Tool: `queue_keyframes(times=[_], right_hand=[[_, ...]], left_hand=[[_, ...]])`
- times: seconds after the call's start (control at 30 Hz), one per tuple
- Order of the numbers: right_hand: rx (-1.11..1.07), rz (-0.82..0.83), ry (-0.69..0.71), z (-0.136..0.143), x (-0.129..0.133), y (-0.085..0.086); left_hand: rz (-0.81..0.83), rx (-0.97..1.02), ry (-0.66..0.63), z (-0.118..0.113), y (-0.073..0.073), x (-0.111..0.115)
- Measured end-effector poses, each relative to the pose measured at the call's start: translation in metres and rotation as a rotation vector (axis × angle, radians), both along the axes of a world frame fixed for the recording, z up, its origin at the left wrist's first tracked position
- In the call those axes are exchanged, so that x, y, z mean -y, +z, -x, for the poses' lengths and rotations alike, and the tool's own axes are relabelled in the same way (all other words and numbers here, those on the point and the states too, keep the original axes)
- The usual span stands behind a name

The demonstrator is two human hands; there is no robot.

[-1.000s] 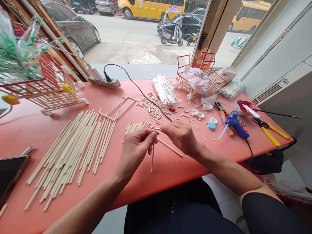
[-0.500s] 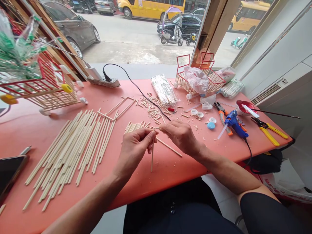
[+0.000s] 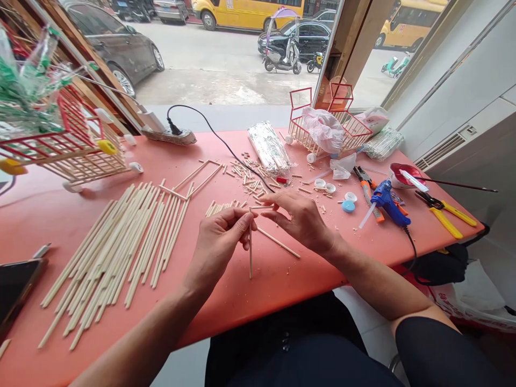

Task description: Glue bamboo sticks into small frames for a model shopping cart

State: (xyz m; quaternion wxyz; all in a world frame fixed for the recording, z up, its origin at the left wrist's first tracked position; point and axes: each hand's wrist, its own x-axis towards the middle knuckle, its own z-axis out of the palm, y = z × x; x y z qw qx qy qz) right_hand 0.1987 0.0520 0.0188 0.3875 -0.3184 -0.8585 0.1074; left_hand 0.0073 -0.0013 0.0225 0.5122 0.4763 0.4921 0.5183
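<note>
Between the thumb and fingers of my left hand [image 3: 226, 234] is a thin wooden stick [image 3: 250, 252] that points down toward the table. A short stick [image 3: 262, 207] meets its top end at roughly a right angle. My right hand [image 3: 296, 217] is beside the short stick's right end, with thumb and index finger parted; whether a finger still touches the stick is hard to tell. Another stick [image 3: 279, 243] lies on the table beneath my hands. Left of my hands, many long sticks [image 3: 108, 252] lie in a pile, with a three-sided stick frame [image 3: 193, 180] at their top.
A blue glue gun [image 3: 389, 204], orange pliers [image 3: 368, 196] and yellow-handled cutters [image 3: 445, 215] lie on the right. Short stick pieces [image 3: 252, 177] and a wrapped bundle [image 3: 269, 148] sit behind my hands. Stick-built carts [image 3: 322, 131] stand at the back. A black cable [image 3: 217, 134] crosses the table.
The thumb and index finger of my right hand have spread apart, showing more of the short stick. My left hand and its stick have shifted very slightly left and up.
</note>
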Motion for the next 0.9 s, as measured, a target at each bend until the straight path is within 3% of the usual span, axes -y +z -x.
queue_keyframes(times=[0.9], right_hand=[[0.159,-0.136,-0.021,0.001,0.003,-0.01]], left_hand=[[0.001,-0.106,-0.03,-0.002,-0.001,0.003]])
